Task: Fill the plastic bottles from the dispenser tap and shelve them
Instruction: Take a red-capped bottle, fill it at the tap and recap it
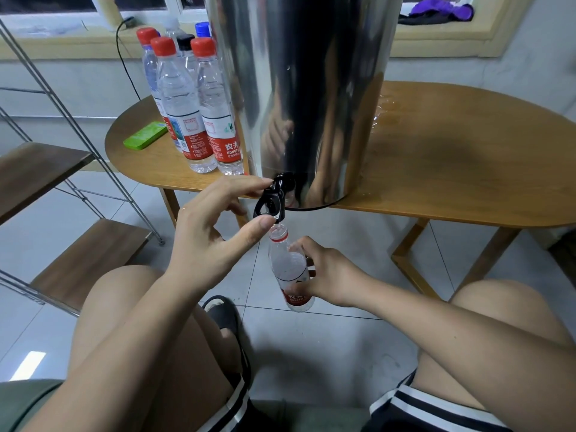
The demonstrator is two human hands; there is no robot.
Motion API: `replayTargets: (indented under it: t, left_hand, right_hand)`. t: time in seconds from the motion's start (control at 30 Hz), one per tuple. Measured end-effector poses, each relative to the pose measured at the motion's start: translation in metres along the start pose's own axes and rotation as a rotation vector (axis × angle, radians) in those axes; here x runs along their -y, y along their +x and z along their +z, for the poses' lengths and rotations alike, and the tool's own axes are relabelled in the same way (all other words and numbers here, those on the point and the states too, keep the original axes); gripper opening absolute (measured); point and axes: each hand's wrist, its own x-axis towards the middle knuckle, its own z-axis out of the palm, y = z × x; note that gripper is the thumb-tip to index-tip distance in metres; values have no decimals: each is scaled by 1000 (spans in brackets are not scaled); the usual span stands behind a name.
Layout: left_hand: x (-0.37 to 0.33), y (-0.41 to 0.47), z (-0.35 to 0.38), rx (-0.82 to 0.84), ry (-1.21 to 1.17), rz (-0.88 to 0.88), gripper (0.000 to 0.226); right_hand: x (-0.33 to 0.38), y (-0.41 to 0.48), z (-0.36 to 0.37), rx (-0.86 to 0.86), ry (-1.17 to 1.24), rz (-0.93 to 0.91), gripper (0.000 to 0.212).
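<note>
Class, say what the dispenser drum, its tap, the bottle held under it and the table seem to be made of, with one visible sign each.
Dispenser drum: polished metal, probably stainless steel; it mirrors its surroundings.
Tap: glossy black, likely plastic, though coated metal is possible.
Bottle: thin clear plastic; see-through.
Table: wood or veneer, satin; grain shows.
</note>
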Motion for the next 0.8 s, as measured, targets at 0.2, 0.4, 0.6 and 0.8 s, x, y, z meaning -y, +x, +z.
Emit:
replayTargets:
  t: [0.2,0.4,0.6,0.8]
  left_hand:
    - [-1,-1,1,-7,9,3,39]
    - [0,-1,2,-6,0,-7,39]
    - [0,-1,4,-5,-44,-14,36]
    - [1,-2,4,-1,-43,-21,36]
  right_hand:
    - [0,1,0,6,-9,4,67]
    - [0,0,2,7,6,23,69]
    - [1,0,2,5,13,26,70]
    - [2,0,1,0,7,19,70]
